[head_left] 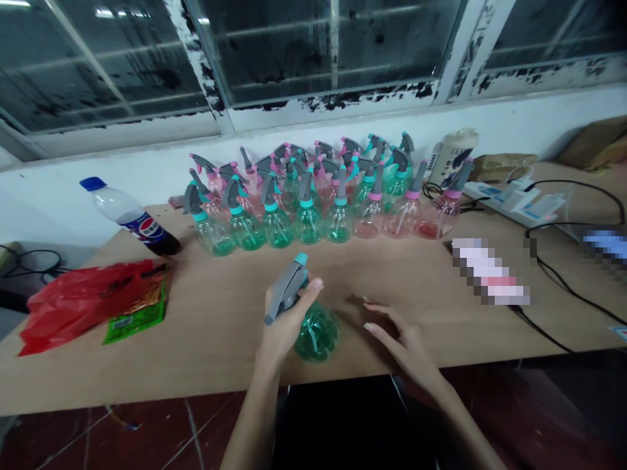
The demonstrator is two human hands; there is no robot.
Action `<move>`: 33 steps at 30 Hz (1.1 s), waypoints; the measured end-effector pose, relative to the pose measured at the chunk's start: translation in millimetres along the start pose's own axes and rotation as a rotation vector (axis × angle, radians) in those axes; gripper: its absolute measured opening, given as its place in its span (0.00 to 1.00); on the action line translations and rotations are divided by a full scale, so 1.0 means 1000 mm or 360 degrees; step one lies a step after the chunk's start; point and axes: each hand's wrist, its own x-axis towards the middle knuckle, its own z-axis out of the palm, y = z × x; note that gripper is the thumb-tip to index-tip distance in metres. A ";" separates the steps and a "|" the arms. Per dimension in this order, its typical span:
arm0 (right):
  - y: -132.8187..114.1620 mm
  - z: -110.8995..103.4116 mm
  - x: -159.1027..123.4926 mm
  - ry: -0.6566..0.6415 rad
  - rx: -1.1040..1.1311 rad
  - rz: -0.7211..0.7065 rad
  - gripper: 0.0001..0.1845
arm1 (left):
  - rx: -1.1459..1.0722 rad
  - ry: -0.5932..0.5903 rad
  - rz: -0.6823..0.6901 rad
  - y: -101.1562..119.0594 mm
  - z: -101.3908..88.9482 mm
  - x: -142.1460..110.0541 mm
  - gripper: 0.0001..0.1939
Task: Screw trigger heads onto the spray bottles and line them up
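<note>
My left hand [287, 320] is closed round the neck of a green spray bottle [316, 333] with a grey trigger head, held tilted just above the wooden table [220, 339] near its front edge. To its right my right hand [399, 336] lies open, fingers spread and resting on the table, holding nothing. Behind both hands stand several rows of spray bottles [318, 189], green ones on the left and pink ones on the right.
A Pepsi bottle [132, 219] lies at the back left. A red plastic bag [81, 300] and a green snack packet [140, 310] sit at the left. A power strip [514, 196], black cables [563, 281] and a white container [453, 156] are at the right.
</note>
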 end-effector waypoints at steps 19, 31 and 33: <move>0.008 0.004 0.000 0.0074 -0.0075 0.0020 0.15 | -0.0882 -0.0433 -0.0105 0.008 -0.011 -0.001 0.13; 0.011 0.006 -0.002 0.0114 -0.0038 0.0069 0.14 | -0.0536 -0.0287 -0.0015 0.010 -0.013 0.008 0.05; 0.013 0.006 -0.002 0.0108 -0.0043 0.0081 0.14 | -0.0497 -0.0220 -0.0019 0.009 -0.014 0.008 0.03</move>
